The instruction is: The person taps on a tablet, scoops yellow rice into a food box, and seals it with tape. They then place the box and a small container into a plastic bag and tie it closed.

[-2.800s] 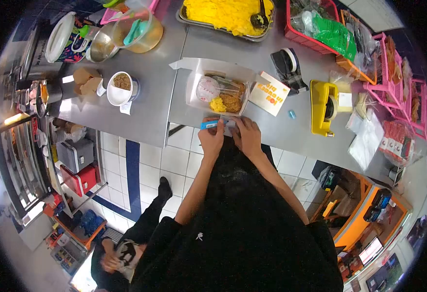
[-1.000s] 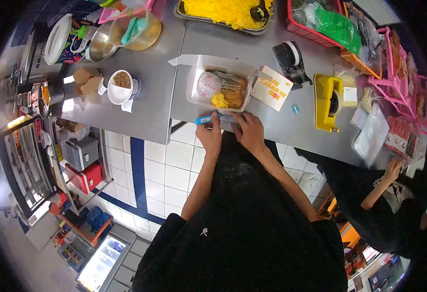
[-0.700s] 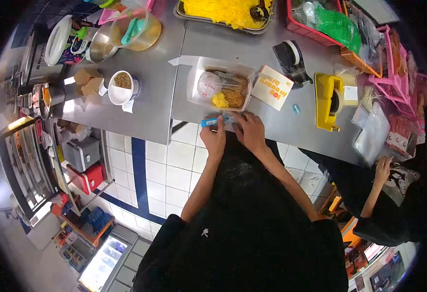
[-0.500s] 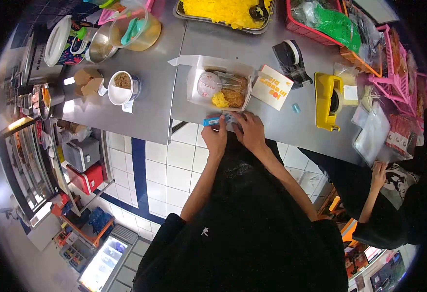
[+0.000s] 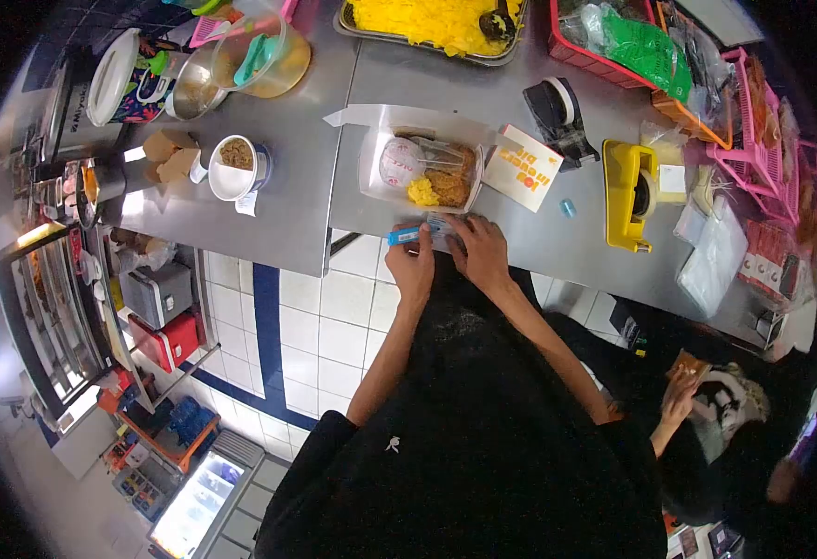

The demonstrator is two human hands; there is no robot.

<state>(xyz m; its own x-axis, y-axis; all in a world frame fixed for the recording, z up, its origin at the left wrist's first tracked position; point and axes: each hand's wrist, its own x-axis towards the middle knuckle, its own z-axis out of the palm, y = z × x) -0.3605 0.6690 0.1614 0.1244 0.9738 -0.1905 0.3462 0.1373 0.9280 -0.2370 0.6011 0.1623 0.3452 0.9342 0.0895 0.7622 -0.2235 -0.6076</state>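
Observation:
My left hand (image 5: 411, 265) is closed on a small blue item (image 5: 407, 235) at the front edge of the metal counter (image 5: 287, 224). Beside it, the fingers of my right hand (image 5: 479, 252) press on a small clear plastic piece (image 5: 440, 225), whose exact form I cannot make out. Just beyond both hands lies an open white box (image 5: 368, 168) with fried food (image 5: 446, 182), yellow food (image 5: 422, 192) and a round wrapped item (image 5: 398, 162) inside. A printed square card (image 5: 523, 170) touches the right side of the box.
A white cup (image 5: 231, 184) stands left. Behind are a tray of yellow food (image 5: 427, 20) and a clear tub (image 5: 287, 70). To the right are a black tape dispenser (image 5: 558, 121), a yellow one (image 5: 621, 200) and pink baskets (image 5: 753, 158). Another person's hand (image 5: 677, 396) shows lower right.
The other person has gone from the lower left to the lower right, where a brown item now shows in their hand. My hands stay at the counter edge with only slight shifts.

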